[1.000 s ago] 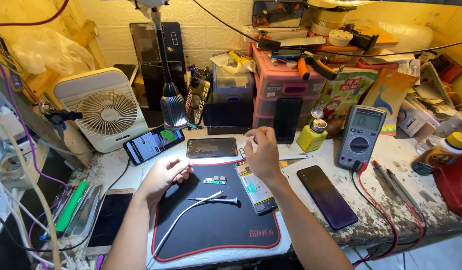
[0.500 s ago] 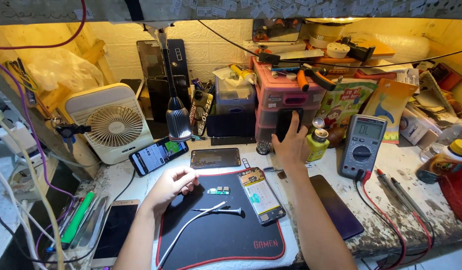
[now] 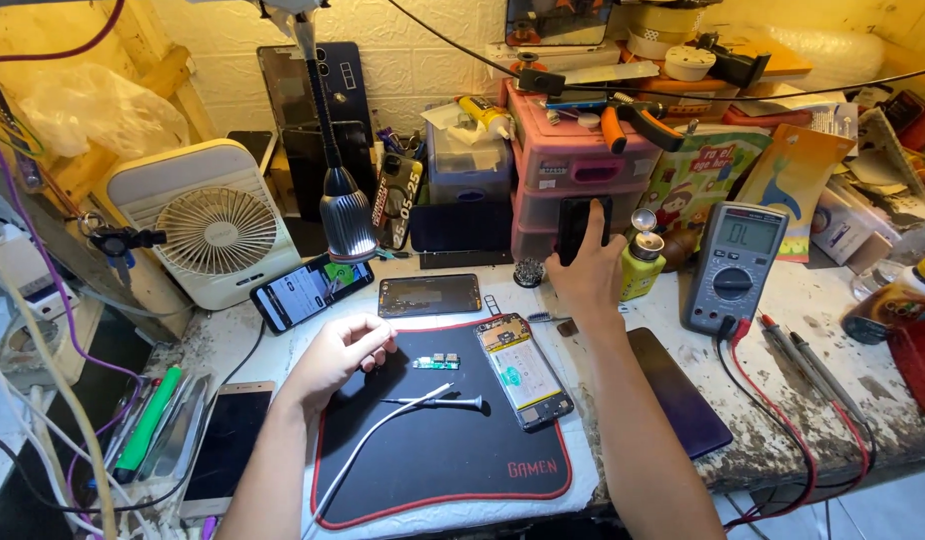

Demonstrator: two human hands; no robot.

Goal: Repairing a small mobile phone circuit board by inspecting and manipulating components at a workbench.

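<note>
1. Right hand [image 3: 586, 275] is stretched out to the back of the bench, fingers wrapped round a small black phone-shaped piece [image 3: 583, 222] that stands upright against the pink drawer unit [image 3: 573, 165]. Thumb on one side, fingers on the other, so it's clamped on that piece.
2. Left hand [image 3: 338, 352] rests at the left edge of the black work mat [image 3: 433, 450], fingers curled in loosely together. I can't tell if anything tiny is pinched in there.
3. On the mat, just right of the left hand, there's a small green circuit board [image 3: 436, 361]; it's close to the fingertips but not touching them.
4. Below that lies a screwdriver [image 3: 438, 402], with a white cable [image 3: 368, 450] running across the mat towards the front edge.
5. An opened phone [image 3: 525, 372], insides showing, lies tilted at the mat's right side, between my two hands.
6. Behind the mat: a back cover [image 3: 429, 295] lying flat, and a lit phone [image 3: 313, 290] leaning beside the white fan [image 3: 211, 225].
7. Yellow bottle [image 3: 641, 265] stands just right of the right hand, and the multimeter [image 3: 733, 265] is further right with its leads trailing over the bench.
8. A dark phone [image 3: 683, 395] lies face-down under my right forearm.
</note>
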